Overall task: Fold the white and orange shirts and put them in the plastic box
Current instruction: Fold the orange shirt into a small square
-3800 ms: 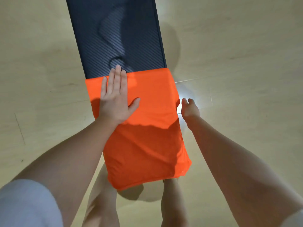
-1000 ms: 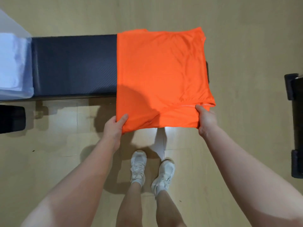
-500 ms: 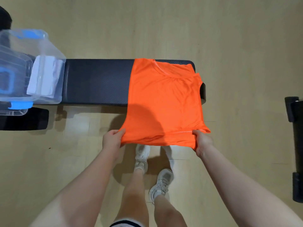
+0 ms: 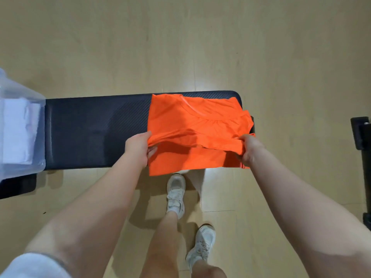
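Observation:
The orange shirt (image 4: 192,121) lies on the right end of a black padded bench (image 4: 96,129), collar at the far side. My left hand (image 4: 138,149) grips its near left corner and my right hand (image 4: 250,149) grips its near right corner. Both hold the near edge lifted above the layer beneath it, partway over the shirt. At the far left stands the clear plastic box (image 4: 38,99), with the folded white shirt (image 4: 17,131) inside it.
The bench stands on a light wooden floor (image 4: 180,47). My two feet in white shoes (image 4: 176,194) are right below the shirt. A black piece of equipment (image 4: 362,135) sits at the right edge of view.
Both hands have carried the shirt's near edge from hanging off the bench up and away from me, over the shirt. The view has tilted down, and the box sits further left.

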The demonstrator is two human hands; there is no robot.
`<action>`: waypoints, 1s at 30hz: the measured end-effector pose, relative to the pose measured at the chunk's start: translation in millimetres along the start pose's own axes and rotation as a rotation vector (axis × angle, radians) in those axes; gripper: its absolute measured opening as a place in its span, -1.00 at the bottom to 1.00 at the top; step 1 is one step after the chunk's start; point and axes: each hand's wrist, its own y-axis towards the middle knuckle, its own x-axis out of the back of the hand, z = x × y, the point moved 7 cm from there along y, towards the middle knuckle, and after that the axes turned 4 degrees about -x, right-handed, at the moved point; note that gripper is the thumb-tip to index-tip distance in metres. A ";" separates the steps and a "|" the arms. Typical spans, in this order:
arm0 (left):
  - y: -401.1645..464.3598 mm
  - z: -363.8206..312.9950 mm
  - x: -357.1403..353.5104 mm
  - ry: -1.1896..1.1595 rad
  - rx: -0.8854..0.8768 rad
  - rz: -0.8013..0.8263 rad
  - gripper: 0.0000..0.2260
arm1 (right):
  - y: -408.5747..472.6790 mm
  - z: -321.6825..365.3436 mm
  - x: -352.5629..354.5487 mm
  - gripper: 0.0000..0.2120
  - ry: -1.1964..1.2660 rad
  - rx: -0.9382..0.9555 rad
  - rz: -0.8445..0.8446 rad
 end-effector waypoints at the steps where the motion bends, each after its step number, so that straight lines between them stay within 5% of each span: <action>1: 9.1 -4.6 -6.3 -0.038 0.011 0.016 -0.98 | 6.6 6.1 -8.2 -0.86 0.032 -0.003 0.011; 2: 16.5 -8.8 -12.5 -0.069 0.006 0.045 -0.96 | 8.0 10.9 -16.0 -0.98 0.072 0.001 0.040; 5: 28.3 -17.9 -25.2 -0.044 -0.021 0.091 -0.86 | 13.9 21.7 -26.7 -0.79 0.163 0.046 0.138; 7: 33.5 -24.4 -21.9 0.136 -0.062 0.051 -0.84 | 11.4 27.7 -28.5 -0.84 0.068 0.163 0.155; 9: 41.7 -33.1 -17.9 0.404 -0.175 0.048 -0.85 | 13.0 40.3 -25.2 -0.95 -0.298 0.445 0.036; 12: 45.8 -45.2 -25.8 0.626 -0.367 0.144 -0.89 | 7.2 56.4 -35.0 -0.59 -0.950 0.842 -0.178; 14: 46.3 -50.0 -32.3 0.599 -0.408 0.198 -0.90 | 3.0 60.0 -42.5 -0.45 -1.073 0.906 -0.244; 18: 46.7 -56.6 -37.4 0.534 -0.452 0.211 -0.90 | 10.7 61.8 -45.5 -0.52 -1.000 0.797 -0.225; 22: 37.8 -55.8 -48.6 0.362 -0.364 0.447 -0.89 | 5.7 65.5 -45.0 -0.93 -0.801 0.744 0.026; 26: 28.0 -62.7 -54.4 0.075 -0.226 0.612 -0.85 | -6.3 71.5 -39.2 -0.84 -0.553 0.715 0.285; 30: 33.4 -83.6 -60.9 -0.075 -0.269 0.549 -0.87 | -3.5 89.8 -34.5 -0.87 -0.388 0.715 0.251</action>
